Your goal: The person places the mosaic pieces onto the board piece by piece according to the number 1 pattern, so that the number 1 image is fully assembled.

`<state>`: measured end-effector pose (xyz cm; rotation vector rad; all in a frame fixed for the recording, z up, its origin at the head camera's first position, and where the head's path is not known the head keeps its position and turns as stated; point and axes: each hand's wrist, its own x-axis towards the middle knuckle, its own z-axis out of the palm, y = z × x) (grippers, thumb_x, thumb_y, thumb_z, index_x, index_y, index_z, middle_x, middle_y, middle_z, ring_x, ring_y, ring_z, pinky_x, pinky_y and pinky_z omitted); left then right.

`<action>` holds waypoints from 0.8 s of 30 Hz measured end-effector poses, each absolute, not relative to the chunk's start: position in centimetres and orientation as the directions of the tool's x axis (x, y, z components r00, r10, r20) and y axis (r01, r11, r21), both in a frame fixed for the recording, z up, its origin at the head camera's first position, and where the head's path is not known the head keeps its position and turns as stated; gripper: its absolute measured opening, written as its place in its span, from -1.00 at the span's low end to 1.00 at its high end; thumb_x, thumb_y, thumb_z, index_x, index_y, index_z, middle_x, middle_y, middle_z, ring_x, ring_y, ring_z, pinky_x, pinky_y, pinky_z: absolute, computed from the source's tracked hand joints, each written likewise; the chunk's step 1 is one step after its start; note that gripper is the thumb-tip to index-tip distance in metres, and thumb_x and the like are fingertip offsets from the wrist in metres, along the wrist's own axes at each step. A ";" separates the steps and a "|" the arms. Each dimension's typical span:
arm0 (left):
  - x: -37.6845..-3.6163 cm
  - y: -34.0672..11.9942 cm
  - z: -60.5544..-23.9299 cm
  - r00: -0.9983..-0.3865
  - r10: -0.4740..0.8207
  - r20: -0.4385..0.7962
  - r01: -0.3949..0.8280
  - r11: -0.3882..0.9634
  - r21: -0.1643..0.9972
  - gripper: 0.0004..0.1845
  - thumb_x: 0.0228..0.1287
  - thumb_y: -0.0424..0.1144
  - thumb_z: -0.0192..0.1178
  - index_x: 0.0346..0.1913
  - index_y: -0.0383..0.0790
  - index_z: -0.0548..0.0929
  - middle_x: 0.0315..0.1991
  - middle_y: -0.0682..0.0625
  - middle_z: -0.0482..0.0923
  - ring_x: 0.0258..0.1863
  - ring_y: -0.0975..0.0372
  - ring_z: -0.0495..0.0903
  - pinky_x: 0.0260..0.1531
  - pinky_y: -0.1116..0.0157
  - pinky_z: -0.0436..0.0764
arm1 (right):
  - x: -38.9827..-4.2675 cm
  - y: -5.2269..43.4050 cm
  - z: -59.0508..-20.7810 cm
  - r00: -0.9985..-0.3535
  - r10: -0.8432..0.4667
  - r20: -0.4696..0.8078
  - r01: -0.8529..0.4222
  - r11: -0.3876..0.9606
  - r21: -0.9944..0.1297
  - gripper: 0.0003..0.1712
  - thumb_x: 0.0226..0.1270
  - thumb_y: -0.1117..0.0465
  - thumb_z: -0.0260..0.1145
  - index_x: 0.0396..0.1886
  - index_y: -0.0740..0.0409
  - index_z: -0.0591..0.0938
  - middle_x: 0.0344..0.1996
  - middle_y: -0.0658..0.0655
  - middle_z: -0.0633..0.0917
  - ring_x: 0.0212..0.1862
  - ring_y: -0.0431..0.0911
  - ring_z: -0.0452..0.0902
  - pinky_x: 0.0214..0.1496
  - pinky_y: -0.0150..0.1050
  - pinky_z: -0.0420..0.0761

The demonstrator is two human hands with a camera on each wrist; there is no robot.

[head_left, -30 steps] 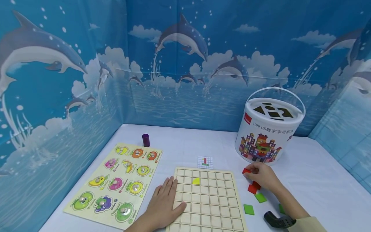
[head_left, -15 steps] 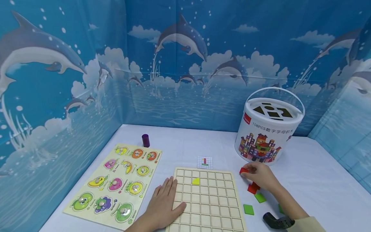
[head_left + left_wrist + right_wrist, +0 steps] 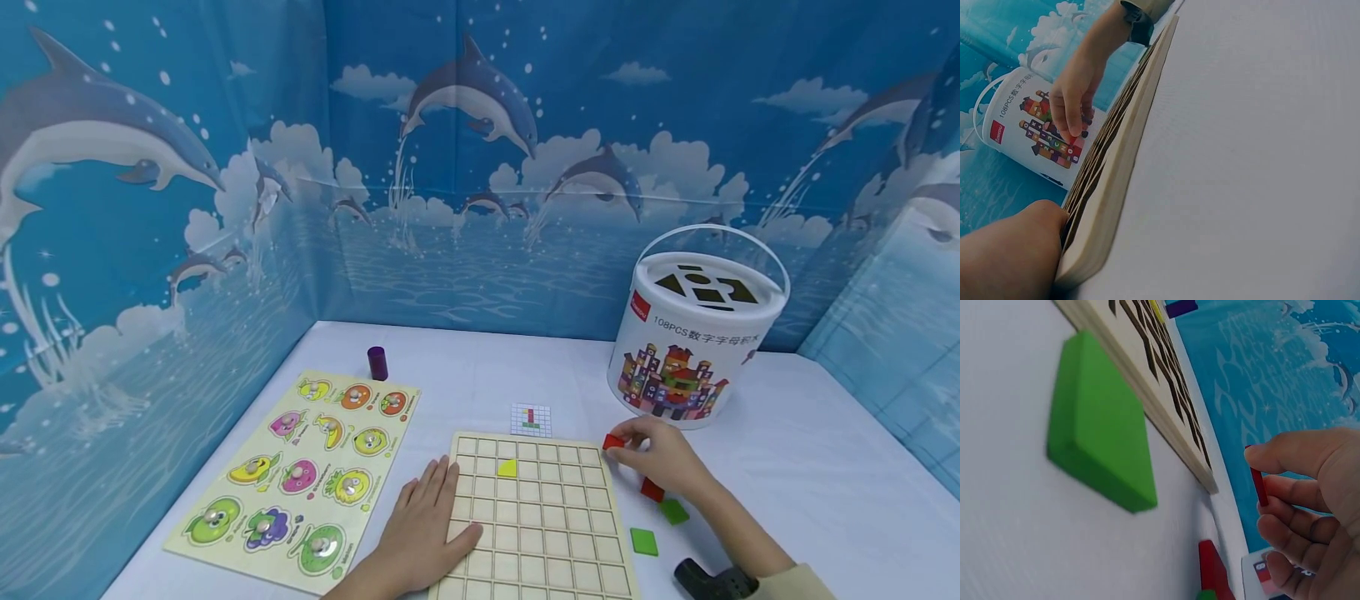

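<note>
My left hand [image 3: 423,529] rests flat along the left edge of a wooden grid board [image 3: 635,575], fingers straight and thumb lying over the squares. Just off the board's far right corner, my right hand [image 3: 663,457] pinches a small red square tile [image 3: 612,442] between thumb and fingers. The right wrist view shows that red tile [image 3: 1259,485] edge-on, above the table. One yellow piece with a curved side [image 3: 507,468] sits in a square of the board's second row. Below the right hand lie red tile pieces [image 3: 652,490], partly covered, and green tiles [image 3: 643,541].
A small pattern card [image 3: 531,420] lies beyond the board. At the back right stands a white block bucket [image 3: 630,367] with a handle. To the left are a fruit knob puzzle [image 3: 352,442] and a purple cylinder [image 3: 377,363]. Dolphin-printed curtains enclose the table.
My right hand has carried the red tile leftward, from beside the bucket to the board's far right corner. The left hand has stayed in place.
</note>
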<state>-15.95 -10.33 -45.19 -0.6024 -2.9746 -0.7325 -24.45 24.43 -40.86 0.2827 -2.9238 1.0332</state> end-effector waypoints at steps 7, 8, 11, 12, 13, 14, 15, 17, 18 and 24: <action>-15.9 -10.3 -45.2 -0.924 0.366 0.109 0.374 0.815 0.443 -0.08 0.39 0.30 -0.12 0.50 -0.40 0.10 0.51 -0.26 -0.02 0.50 -0.07 -0.06 0.32 -0.17 0.03 | -23.9 23.2 -40.6 -0.973 -0.198 0.118 -0.227 0.742 -0.631 -0.66 0.14 0.09 0.50 -0.13 0.16 0.72 -0.27 0.01 0.65 -0.26 -0.09 0.46 -0.28 -0.21 0.47; -15.9 -10.3 -45.2 -0.924 0.366 0.108 0.375 0.815 0.443 -0.08 0.39 0.30 -0.12 0.50 -0.40 0.10 0.51 -0.26 -0.02 0.50 -0.07 -0.07 0.32 -0.17 0.03 | -23.8 23.0 -40.5 -0.974 -0.198 0.113 -0.224 0.738 -0.636 -0.66 0.13 0.08 0.50 -0.14 0.15 0.72 -0.28 0.00 0.65 -0.26 -0.09 0.46 -0.27 -0.22 0.46; -15.9 -10.3 -45.2 -0.924 0.367 0.106 0.374 0.813 0.447 -0.07 0.38 0.31 -0.12 0.50 -0.40 0.09 0.52 -0.26 -0.03 0.50 -0.07 -0.07 0.32 -0.18 0.02 | -23.7 22.5 -40.5 -0.973 -0.207 0.104 -0.224 0.726 -0.650 -0.65 0.13 0.06 0.50 -0.14 0.13 0.72 -0.29 -0.03 0.65 -0.25 -0.11 0.47 -0.27 -0.24 0.47; -15.9 -10.3 -45.2 -0.924 0.368 0.106 0.374 0.812 0.448 -0.07 0.38 0.31 -0.12 0.50 -0.40 0.09 0.52 -0.26 -0.03 0.50 -0.07 -0.07 0.32 -0.18 0.02 | -23.6 22.3 -40.5 -0.972 -0.210 0.103 -0.225 0.720 -0.657 -0.66 0.13 0.07 0.50 -0.15 0.13 0.72 -0.29 -0.03 0.65 -0.25 -0.12 0.47 -0.27 -0.25 0.47; -15.9 -10.3 -45.2 -0.924 0.368 0.105 0.374 0.812 0.448 -0.07 0.38 0.31 -0.12 0.50 -0.40 0.09 0.52 -0.26 -0.03 0.50 -0.08 -0.07 0.32 -0.18 0.02 | -23.6 22.2 -40.6 -0.971 -0.217 0.104 -0.230 0.712 -0.663 -0.67 0.13 0.09 0.50 -0.15 0.13 0.72 -0.29 -0.03 0.65 -0.24 -0.12 0.48 -0.28 -0.26 0.48; -15.9 -10.3 -45.2 -0.924 0.368 0.105 0.375 0.811 0.449 -0.07 0.38 0.31 -0.12 0.50 -0.40 0.09 0.52 -0.26 -0.03 0.50 -0.08 -0.08 0.32 -0.18 0.02 | -23.5 21.9 -40.6 -0.970 -0.223 0.102 -0.233 0.706 -0.669 -0.68 0.13 0.11 0.50 -0.15 0.14 0.72 -0.29 -0.03 0.64 -0.24 -0.12 0.48 -0.29 -0.27 0.49; -15.9 -10.3 -45.1 -0.924 0.369 0.104 0.374 0.811 0.450 -0.07 0.38 0.31 -0.12 0.50 -0.40 0.09 0.51 -0.26 -0.03 0.50 -0.08 -0.08 0.32 -0.18 0.02 | -23.5 21.7 -40.6 -0.968 -0.229 0.103 -0.238 0.701 -0.672 -0.70 0.14 0.13 0.49 -0.15 0.14 0.72 -0.30 -0.02 0.64 -0.24 -0.12 0.48 -0.30 -0.27 0.49; -15.9 -10.3 -45.1 -0.923 0.370 0.105 0.376 0.812 0.447 -0.07 0.38 0.31 -0.12 0.50 -0.41 0.09 0.51 -0.27 -0.03 0.50 -0.08 -0.08 0.32 -0.18 0.02 | -23.4 21.3 -40.6 -0.964 -0.246 0.103 -0.248 0.688 -0.682 -0.71 0.13 0.15 0.49 -0.16 0.15 0.72 -0.30 -0.02 0.63 -0.24 -0.13 0.48 -0.30 -0.28 0.50; -15.9 -10.3 -45.1 -0.923 0.370 0.105 0.376 0.812 0.447 -0.07 0.38 0.31 -0.12 0.50 -0.41 0.09 0.51 -0.27 -0.02 0.50 -0.08 -0.07 0.32 -0.18 0.02 | -23.4 21.1 -40.7 -0.961 -0.255 0.103 -0.254 0.683 -0.685 -0.72 0.13 0.16 0.49 -0.17 0.15 0.72 -0.30 -0.02 0.63 -0.25 -0.12 0.48 -0.29 -0.28 0.50; -15.9 -10.3 -45.1 -0.924 0.369 0.099 0.373 0.815 0.444 -0.07 0.38 0.31 -0.12 0.50 -0.41 0.08 0.52 -0.26 -0.03 0.50 -0.08 -0.08 0.32 -0.18 0.01 | -23.2 19.7 -40.7 -0.945 -0.309 0.107 -0.293 0.660 -0.692 -0.73 0.12 0.18 0.50 -0.18 0.15 0.72 -0.34 -0.03 0.59 -0.28 -0.11 0.45 -0.31 -0.31 0.49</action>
